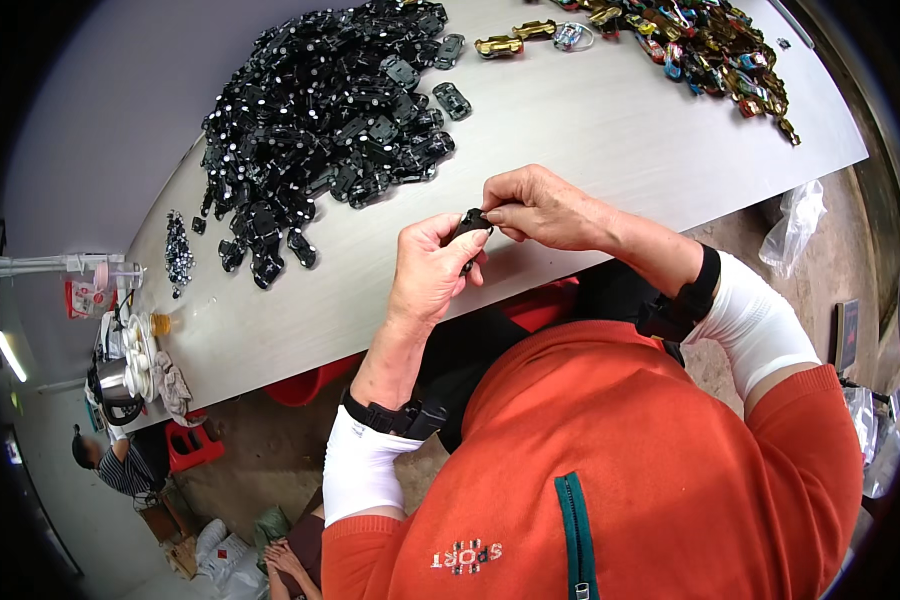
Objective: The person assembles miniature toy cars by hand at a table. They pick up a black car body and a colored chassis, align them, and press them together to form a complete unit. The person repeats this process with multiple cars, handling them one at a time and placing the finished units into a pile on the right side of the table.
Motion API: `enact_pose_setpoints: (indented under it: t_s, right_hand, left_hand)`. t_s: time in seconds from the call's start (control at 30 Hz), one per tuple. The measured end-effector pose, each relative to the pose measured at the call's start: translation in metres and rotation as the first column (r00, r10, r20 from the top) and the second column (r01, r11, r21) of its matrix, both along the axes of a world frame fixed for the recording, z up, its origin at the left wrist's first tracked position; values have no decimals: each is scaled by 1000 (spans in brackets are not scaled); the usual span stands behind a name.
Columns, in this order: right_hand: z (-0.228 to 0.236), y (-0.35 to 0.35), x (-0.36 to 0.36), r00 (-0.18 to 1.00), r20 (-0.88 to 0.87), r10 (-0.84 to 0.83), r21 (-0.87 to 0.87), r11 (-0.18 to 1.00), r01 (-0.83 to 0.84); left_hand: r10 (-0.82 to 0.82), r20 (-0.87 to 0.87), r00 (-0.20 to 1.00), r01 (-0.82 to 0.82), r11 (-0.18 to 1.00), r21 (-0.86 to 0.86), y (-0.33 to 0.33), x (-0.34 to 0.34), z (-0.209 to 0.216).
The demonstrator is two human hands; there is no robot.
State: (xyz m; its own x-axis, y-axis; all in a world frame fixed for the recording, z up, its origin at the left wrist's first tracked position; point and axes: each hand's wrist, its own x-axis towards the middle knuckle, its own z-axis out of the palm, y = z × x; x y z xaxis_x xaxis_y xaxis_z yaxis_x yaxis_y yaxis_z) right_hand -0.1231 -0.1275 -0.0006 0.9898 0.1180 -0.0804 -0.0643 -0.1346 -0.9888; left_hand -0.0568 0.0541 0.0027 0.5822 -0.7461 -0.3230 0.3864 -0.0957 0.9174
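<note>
At the left end of the table (590, 130) we see a metal kettle (115, 376) beside white cups (138, 366), an amber cup (160, 324) and a crumpled pale cloth (173, 385). A red-and-white packet (88, 300) and a lit tube lamp (10, 356) are nearby. Below, we find a red stool (195, 447) near a person in a striped top (125, 468). At the lower edge we make out white sacks (222, 552) and another person's hands (285, 560). To our right, a clear plastic bag (796, 228) shows against the floor (842, 240), above a dark panel (846, 335).
</note>
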Motion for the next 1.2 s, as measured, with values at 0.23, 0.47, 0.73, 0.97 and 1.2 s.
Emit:
enact_pose_setpoints:
  t_s: [0.23,0.47,0.73,0.97,1.2]
  right_hand:
    - [15,-35,-15,988,-135,-81,413,901,130]
    - [6,-109,-34,822,-84,-563,-28,826,563]
    - [-12,-277,-81,304,789,-534,-414,-96,905]
    - [-33,-367,-154,-53,592,-804,-635,-506,584]
    - [-79,-431,-197,56,522,-851,-634,-343,693]
  left_hand:
    - [-83,-74,994,86,996,31,5,-15,15]
    - [-64,-674,736,206,970,133,44,-72,-113]
    - [-335,-38,942,315,835,451,9,-58,-162]
    - [-843,251,476,758,538,368,57,-29,5]
    - [-472,877,91,308,851,426,-166,26,63]
